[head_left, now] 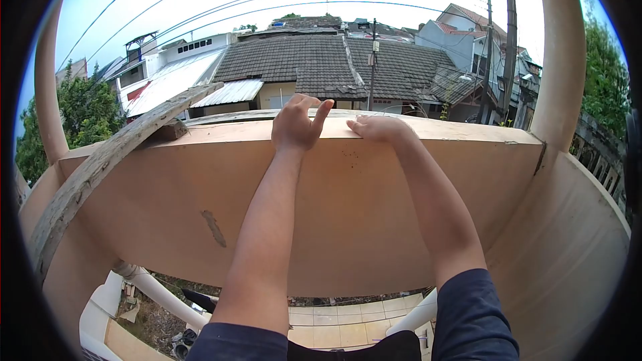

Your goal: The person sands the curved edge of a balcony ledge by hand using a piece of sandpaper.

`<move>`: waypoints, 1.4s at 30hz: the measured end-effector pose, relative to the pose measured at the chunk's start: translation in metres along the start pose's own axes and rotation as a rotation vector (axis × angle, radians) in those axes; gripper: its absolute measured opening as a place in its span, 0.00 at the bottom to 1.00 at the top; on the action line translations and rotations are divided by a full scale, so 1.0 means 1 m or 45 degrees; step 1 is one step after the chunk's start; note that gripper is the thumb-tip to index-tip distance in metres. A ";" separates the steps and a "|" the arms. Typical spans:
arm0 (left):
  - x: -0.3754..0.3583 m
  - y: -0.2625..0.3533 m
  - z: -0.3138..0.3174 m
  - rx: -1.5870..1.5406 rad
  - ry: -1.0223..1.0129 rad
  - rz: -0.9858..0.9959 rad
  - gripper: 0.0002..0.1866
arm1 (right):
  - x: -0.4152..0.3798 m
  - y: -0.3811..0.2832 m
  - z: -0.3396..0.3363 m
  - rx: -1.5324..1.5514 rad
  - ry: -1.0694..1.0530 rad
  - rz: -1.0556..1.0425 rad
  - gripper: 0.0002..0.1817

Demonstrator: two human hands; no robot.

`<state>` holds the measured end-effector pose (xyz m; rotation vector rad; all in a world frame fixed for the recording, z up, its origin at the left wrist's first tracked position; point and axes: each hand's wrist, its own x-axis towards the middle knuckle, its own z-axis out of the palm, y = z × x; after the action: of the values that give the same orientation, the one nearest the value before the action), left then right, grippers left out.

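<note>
Both arms reach forward to the top of a peach-painted wall [348, 220]. My left hand [296, 122] is at the ledge [234, 132], its thumb held out apart and its fingers bent away from me, partly hidden. Nothing shows in it. My right hand [382, 128] lies on the same ledge with its fingers stretched to the left, and I see nothing in it either. A small gap separates the two hands. Dark specks mark the wall below and between them.
A weathered wooden plank [114, 160] slants across the left side, by a small wood block [168, 130] on the ledge. Round pillars [562, 47] stand at both sides. Below are a tiled floor [348, 321] and white pipes [164, 297]. Roofs [281, 60] and overhead wires lie beyond.
</note>
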<state>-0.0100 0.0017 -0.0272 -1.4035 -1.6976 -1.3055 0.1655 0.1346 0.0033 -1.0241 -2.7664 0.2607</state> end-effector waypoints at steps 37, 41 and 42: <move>0.038 -0.017 0.019 0.360 -0.868 -0.502 0.48 | 0.017 0.003 0.007 0.447 0.093 -0.084 0.42; 0.033 0.011 0.000 0.433 -0.802 -0.437 0.49 | 0.014 0.007 -0.005 0.515 -0.083 -0.114 0.41; 0.038 0.014 0.003 0.462 -0.853 -0.507 0.48 | 0.014 0.008 -0.007 0.523 -0.131 -0.131 0.41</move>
<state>-0.0075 0.0191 0.0096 -1.4077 -2.6085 -0.6602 0.1617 0.1512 0.0100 -0.7798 -2.6744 0.8449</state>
